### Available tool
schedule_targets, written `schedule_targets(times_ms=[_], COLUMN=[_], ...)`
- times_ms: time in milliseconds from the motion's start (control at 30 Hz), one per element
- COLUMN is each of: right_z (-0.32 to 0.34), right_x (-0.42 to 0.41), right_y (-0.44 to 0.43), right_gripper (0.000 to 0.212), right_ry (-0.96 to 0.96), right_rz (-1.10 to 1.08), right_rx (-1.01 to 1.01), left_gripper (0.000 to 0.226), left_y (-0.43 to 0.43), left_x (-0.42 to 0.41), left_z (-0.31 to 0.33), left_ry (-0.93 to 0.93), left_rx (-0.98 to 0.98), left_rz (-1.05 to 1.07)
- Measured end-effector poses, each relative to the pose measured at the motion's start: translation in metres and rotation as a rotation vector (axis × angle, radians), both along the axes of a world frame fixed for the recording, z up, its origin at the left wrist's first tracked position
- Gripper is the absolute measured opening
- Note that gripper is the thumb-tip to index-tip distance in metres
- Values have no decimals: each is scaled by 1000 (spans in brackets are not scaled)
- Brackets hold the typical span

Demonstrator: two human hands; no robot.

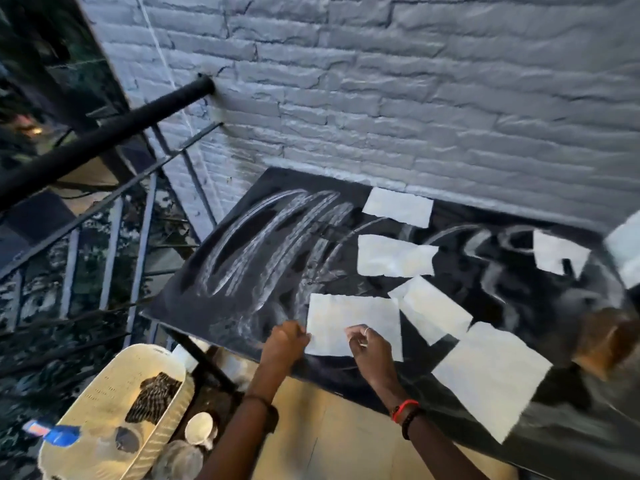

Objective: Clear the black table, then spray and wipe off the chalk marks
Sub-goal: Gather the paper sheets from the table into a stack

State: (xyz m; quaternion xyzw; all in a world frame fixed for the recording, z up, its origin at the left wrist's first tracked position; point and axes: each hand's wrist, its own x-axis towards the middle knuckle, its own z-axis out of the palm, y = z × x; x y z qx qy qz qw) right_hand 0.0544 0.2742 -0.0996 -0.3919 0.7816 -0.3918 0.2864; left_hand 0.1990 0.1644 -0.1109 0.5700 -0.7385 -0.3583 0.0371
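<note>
A black table [221, 306] stands against a white brick wall, with broad white chalk marks [277, 237] smeared over its left half. Several white paper sheets lie scattered on it. The nearest sheet [349, 317] lies at the front edge. My left hand [285, 339] pinches its left edge and my right hand [367, 344] rests with curled fingers on its lower middle. Other sheets lie behind it [394, 256], at the back [398, 206], and to the right [491, 379].
A cream plastic basket [104, 407] with dark items sits on the floor at lower left, with a white cup [200, 428] and a blue-topped bottle [59, 434] beside it. A black metal railing [104, 216] runs along the left. The wall [415, 98] closes off the table's far side.
</note>
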Motion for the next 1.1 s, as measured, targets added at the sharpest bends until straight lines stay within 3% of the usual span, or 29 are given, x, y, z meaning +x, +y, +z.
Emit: schedule_targets(times_ms=[300,367,500,700,800,933,1000,1033,1100], right_z=[-3,-5,-10,-18,-28,-37,-40,-40,-43], right_x=[-107,-125,-170,-233,-257,-278,-286,-289,-293], right_y=[47,57,77,93,91,79,72,69,65], right_gripper=[20,18,12,21,22,31,36,34,25], right_ry=[38,58,36,148,234,305,352,368,434], right_rz=[-159,-197,-322,-447,-451,-296,-271,-277,-255], right_rx=[10,4,-3,124,195,326,384,391,398], left_gripper=[21,31,21,30,24,20,49,53,34], left_y=[38,47,70,82,78,65,56,49,39], left_x=[-127,-147,-187,-230,-250,-271,-282,-287,-295], left_z=[11,9,10,14,14,12,7,2,-5], left_ry=[218,230,226,209,164,165,132,149,172], left_rx=[-69,-64,-23,52,52,67,14,-22,54], left_rz=[-164,-203,-287,-393,-461,-528,-597,-591,-590])
